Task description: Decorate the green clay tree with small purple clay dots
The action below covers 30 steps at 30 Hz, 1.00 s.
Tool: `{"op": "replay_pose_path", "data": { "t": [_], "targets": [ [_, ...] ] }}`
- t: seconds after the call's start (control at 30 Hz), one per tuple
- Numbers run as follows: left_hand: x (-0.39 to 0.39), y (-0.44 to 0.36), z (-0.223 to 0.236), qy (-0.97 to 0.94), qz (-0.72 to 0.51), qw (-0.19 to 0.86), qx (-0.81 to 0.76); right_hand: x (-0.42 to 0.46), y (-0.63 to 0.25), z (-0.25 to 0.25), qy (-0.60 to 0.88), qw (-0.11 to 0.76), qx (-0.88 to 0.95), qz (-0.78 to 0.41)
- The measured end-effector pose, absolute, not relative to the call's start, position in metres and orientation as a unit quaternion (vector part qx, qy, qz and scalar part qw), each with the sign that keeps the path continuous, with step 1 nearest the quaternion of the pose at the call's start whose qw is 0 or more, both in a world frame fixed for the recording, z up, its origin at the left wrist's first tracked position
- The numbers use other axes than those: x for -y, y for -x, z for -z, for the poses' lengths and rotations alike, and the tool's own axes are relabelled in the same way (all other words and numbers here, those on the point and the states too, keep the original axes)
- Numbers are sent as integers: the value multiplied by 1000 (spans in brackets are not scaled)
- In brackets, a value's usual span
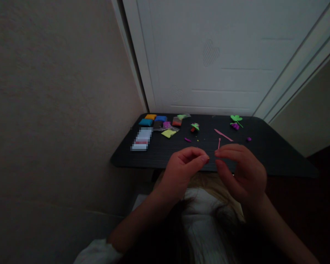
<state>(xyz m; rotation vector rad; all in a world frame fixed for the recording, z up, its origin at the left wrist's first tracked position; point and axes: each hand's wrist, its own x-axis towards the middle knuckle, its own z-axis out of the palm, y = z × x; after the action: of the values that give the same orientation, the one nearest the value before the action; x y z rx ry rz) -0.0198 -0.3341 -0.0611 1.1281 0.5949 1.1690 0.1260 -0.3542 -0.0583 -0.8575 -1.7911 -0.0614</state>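
Observation:
My left hand [185, 163] is closed in a pinch above the table's front edge, and whatever lies between its thumb and forefinger is too small to make out. Facing it, my right hand [242, 170] has its thumb and forefinger apart with nothing visible between them. Just beyond the right fingertips lies a thin pink stick tool [219, 142], partly covered by the hand. A pink modelling knife [223, 135] rests farther back. A small green and red clay figure [195, 127] stands past the left hand, with a purple clay piece [187, 139] near it.
Colored clay packets, including an orange one [150, 117], a blue one [161, 118] and a yellow one [169, 133], sit at the table's [165, 154] back left. A blurred-out flat item [142, 139] lies before them. At right are a green clover shape [236, 118], purple clay balls [234, 126] and a purple lump [249, 139].

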Motion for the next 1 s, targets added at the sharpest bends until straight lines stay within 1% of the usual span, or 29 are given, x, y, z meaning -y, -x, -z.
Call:
{"op": "replay_pose_path", "data": {
  "t": [0.3,0.43,0.73,1.0],
  "targets": [
    [334,20,61,-484,-573,606,-265,356,-126,58,372,529,762,31],
    [334,19,63,-493,-549,615,-278,354,-124,57,378,508,771,66],
    [332,22,66,-513,-517,618,-295,350,-130,58,371,486,791,30],
    [333,21,65,-530,-512,611,-289,348,-132,64,382,495,780,24]
  ]
}}
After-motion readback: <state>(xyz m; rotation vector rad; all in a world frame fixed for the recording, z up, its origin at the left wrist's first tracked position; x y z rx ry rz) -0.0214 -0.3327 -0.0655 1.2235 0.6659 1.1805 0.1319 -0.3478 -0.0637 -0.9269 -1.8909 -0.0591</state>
